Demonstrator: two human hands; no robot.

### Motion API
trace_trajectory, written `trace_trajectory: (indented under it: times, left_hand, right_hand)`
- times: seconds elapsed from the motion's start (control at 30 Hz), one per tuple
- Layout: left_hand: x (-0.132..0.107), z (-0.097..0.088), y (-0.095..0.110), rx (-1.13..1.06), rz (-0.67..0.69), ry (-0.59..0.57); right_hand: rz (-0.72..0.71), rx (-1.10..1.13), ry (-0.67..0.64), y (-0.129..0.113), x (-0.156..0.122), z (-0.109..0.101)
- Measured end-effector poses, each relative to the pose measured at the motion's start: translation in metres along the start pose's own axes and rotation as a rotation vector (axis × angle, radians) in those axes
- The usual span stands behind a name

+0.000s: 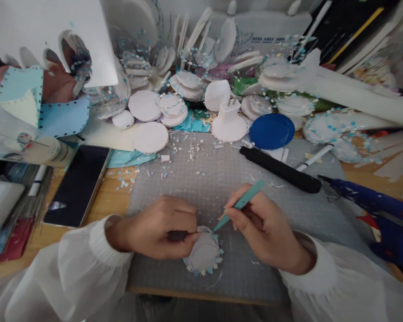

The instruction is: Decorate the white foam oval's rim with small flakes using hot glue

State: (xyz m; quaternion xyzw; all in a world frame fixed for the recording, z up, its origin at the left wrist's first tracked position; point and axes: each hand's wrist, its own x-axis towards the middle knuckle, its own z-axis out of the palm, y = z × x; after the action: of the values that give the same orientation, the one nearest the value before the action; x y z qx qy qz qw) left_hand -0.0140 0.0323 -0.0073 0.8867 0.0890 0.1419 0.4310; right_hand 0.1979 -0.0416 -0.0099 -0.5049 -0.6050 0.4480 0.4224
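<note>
My left hand (164, 228) is closed, its thumb and forefinger pinched at the upper left edge of a small white disc (204, 254). Tiny blue and white star-like bits trim the disc's rim. Between the fingers of my right hand (263, 228) are teal tweezers (243, 200), slanting down to the left. Their tip reaches the disc's upper right edge; whether it grips a bit there is too small to tell. The disc is just above the grey cutting mat (188, 188), near the front edge.
White and blue scraps litter the mat. A black stick-shaped tool (280, 170) and blue glue gun (379, 210) lie right. A phone (79, 183) is at left. Behind stand a blue lid (272, 130), a white plug adapter (229, 123) and several white discs (150, 137).
</note>
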Motion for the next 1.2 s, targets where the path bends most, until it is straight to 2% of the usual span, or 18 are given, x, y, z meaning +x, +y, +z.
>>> trace_trajectory:
  times: [0.27,0.43,0.7,1.2]
  left_hand:
    - [0.0005,0.0004,0.0006,-0.001,0.014,0.023]
    - [0.0005,0.0005,0.0008,-0.072,0.015,0.032]
    - [-0.0005,-0.0017,0.0072,-0.303,-0.12,0.072]
    - [0.0009,-0.0033,0.0083,-0.443,-0.188,0.087]
  right_hand:
    - [0.047,0.076,0.027,0.0009,-0.0003,-0.0003]
    - [0.119,0.212,0.043,-0.0007,0.0048,-0.0002]
    - [0.15,0.344,0.032,-0.0026,0.0071,-0.0016]
    - [0.243,0.474,0.015,0.0008,0.0061,0.003]
